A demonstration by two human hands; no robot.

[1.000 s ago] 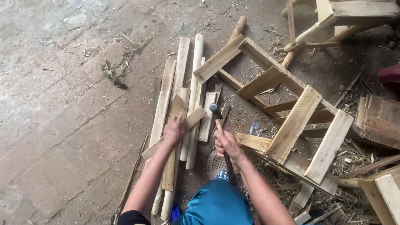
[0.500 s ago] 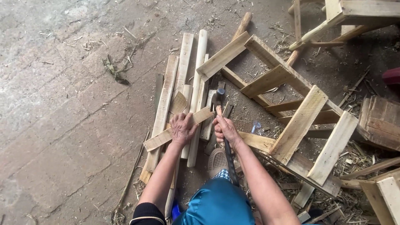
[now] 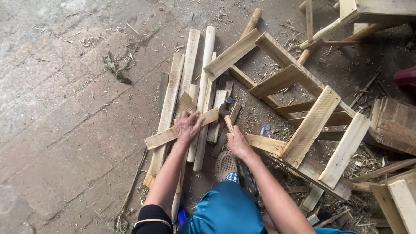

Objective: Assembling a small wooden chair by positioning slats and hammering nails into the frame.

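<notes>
Two hands at work, left hand (image 3: 187, 126) pressing slat (image 3: 173, 133), right hand (image 3: 237, 145) gripping hammer (image 3: 225, 112) beside it

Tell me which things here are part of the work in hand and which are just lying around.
In hand: left hand pressing the cross slat; right hand gripping the hammer.
Lying about: slatted wooden frame, loose planks, old crate, twig.

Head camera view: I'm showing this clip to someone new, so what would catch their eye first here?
Probably the two bare hands at centre: the left hand presses on a short wooden slat laid across a bundle of long planks, while the right hand grips a hammer whose head sits at the slat's end. To the right, a pale ladder-like wooden frame lies slantwise on the littered concrete floor.
</notes>
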